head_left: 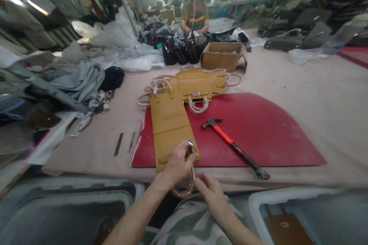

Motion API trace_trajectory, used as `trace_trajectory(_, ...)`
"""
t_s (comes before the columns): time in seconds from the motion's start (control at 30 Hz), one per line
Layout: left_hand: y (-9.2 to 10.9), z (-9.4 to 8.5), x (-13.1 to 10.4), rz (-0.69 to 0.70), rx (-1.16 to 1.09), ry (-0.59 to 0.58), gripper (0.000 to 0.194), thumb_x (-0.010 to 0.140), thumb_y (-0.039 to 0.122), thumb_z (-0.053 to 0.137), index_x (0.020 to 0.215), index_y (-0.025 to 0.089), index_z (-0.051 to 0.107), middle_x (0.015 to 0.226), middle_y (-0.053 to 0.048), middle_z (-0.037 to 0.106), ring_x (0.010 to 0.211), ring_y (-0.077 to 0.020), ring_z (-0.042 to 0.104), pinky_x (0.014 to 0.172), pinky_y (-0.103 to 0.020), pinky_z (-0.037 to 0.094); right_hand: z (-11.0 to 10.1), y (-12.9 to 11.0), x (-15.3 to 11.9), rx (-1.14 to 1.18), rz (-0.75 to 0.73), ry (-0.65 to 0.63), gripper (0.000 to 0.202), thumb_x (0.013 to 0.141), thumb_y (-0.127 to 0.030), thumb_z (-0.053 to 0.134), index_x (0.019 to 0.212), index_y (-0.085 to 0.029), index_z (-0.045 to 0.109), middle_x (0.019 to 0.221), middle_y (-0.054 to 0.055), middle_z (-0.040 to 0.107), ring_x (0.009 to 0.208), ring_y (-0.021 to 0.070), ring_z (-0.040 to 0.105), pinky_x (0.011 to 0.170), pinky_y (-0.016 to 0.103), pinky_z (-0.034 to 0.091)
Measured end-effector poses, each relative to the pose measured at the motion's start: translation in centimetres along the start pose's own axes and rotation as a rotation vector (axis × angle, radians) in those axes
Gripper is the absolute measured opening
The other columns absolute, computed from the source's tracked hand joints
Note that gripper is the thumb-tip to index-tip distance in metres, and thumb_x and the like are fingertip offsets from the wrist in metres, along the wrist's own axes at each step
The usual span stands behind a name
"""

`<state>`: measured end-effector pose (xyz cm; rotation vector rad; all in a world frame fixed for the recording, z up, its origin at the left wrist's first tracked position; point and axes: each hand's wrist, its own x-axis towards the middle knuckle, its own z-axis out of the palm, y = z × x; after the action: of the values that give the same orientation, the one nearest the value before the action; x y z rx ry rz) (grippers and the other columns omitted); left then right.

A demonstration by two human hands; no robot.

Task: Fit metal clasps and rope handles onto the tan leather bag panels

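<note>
My left hand (pixel 178 162) is closed, thumb against fingers, around a short shiny metal piece (pixel 190 144) whose top sticks up; its exact kind does not show. Beneath that hand lies a flat tan leather bag panel (pixel 170 122), its near end at the table edge. A plastic-wrapped bag handle (pixel 184 193) loops down over the edge, below my left hand. My right hand (pixel 211 191) is beside this loop, fingers loosely apart, thumb close to it; whether they touch I cannot tell. A claw hammer (pixel 232 143) with an orange and black grip lies to the right.
Under the panel and hammer is a red board (pixel 258 130). More tan bag pieces (pixel 198 82) are stacked behind. A dark strip (pixel 119 144) and a thin metal rod (pixel 132 141) lie left. A cardboard box (pixel 220 57) stands farther back, before a seated person. Plastic bins (pixel 255 203) flank me.
</note>
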<state>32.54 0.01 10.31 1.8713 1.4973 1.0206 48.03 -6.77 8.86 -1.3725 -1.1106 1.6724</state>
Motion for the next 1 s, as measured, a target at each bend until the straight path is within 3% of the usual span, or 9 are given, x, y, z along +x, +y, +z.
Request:
trace_trajectory(0.1,-0.6,0.8,0.4,-0.012,-0.001,0.025,0.006,0.089,0.021,0.059,0.093,0.02,0.062,0.09,-0.006,0.067,0.085,-0.0203,0.063,0.082,-0.034,0.052,1.6,0.6,1.9,0.238,0.188,-0.048,0.048,0.069,-0.062,0.077,0.081,-0.017,0.066,0.07,0.002,0.067,0.064,0.0178,0.061,0.058,0.029,0.045)
trace_trajectory(0.23,-1.5,1.4,0.6,-0.017,-0.128,0.068,0.006,0.083,0.017,0.061,0.087,0.02,0.064,0.088,-0.006,0.069,0.085,-0.0197,0.065,0.082,-0.034,0.053,3.1,0.7,3.4,0.324,0.242,-0.072,0.054,0.069,-0.066,0.075,0.081,-0.015,0.062,0.064,0.001,0.065,0.049,0.0125,0.056,0.049,0.025,0.041)
trace_trajectory(0.33,-2.0,1.1,1.4,-0.275,-0.42,0.176,0.009,0.082,0.025,0.065,0.087,0.018,0.066,0.083,-0.005,0.07,0.076,-0.0175,0.067,0.076,-0.033,0.056,3.5,0.7,3.7,0.349,0.262,-0.049,0.054,0.069,-0.066,0.074,0.082,-0.016,0.06,0.06,0.001,0.065,0.042,0.0107,0.054,0.043,0.022,0.038)
trace_trajectory(0.43,-2.6,-0.5,2.5,-0.53,-0.801,0.326,0.03,0.079,0.043,0.072,0.087,0.015,0.065,0.083,-0.005,0.072,0.073,-0.0177,0.07,0.069,-0.033,0.059,3.4,0.5,3.5,0.372,0.284,-0.038,0.054,0.068,-0.065,0.076,0.082,-0.016,0.058,0.061,0.001,0.066,0.043,0.0107,0.055,0.042,0.021,0.039)
trace_trajectory(0.53,-3.5,-3.4,2.8,-0.483,-0.927,0.393,0.038,0.071,0.044,0.081,0.089,0.014,0.067,0.086,-0.006,0.074,0.079,-0.018,0.073,0.075,-0.032,0.06,2.8,-0.2,3.2,0.394,0.284,-0.018,0.054,0.067,-0.064,0.078,0.081,-0.016,0.059,0.061,0.001,0.066,0.042,0.0106,0.054,0.039,0.021,0.039)
trace_trajectory(0.7,-5.6,-6.9,0.8,-0.386,-0.855,0.507,0.034,0.072,0.039,0.084,0.091,0.015,0.07,0.087,-0.004,0.075,0.078,-0.0151,0.073,0.077,-0.028,0.059,0.5,-1.7,2.7,0.503,0.255,0.052,0.049,0.069,-0.059,0.081,0.085,-0.016,0.065,0.068,0.001,0.068,0.04,0.0094,0.053,0.036,0.02,0.037)
trace_trajectory(0.83,-7.2,-6.3,-1.6,-0.436,-0.813,0.491,0.033,0.075,0.04,0.082,0.091,0.015,0.07,0.088,-0.004,0.075,0.079,-0.0163,0.074,0.078,-0.03,0.06,-1.0,-1.3,2.5,0.709,0.453,0.053,0.03,0.089,-0.044,0.063,0.089,-0.016,0.072,0.086,0.011,0.075,0.06,0.0157,0.067,0.051,0.025,0.053)
trace_trajectory(0.93,-8.0,-5.3,-2.9,-0.444,-0.802,0.489,0.031,0.078,0.04,0.08,0.094,0.015,0.07,0.091,-0.004,0.076,0.084,-0.0166,0.075,0.082,-0.03,0.059,-0.5,-0.5,2.7,0.73,0.542,-0.101,0.017,0.084,-0.027,0.065,0.089,-0.013,0.074,0.098,0.017,0.075,0.079,0.0192,0.071,0.056,0.023,0.054)
trace_trajectory(1.0,-8.2,-4.9,-3.2,-0.421,-0.792,0.49,0.029,0.079,0.04,0.079,0.094,0.016,0.07,0.091,-0.004,0.076,0.084,-0.0172,0.075,0.083,-0.03,0.06,0.6,-0.3,3.2,0.645,0.491,-0.26,0.026,0.075,-0.029,0.076,0.093,-0.012,0.074,0.097,0.015,0.075,0.071,0.0156,0.068,0.048,0.019,0.046)
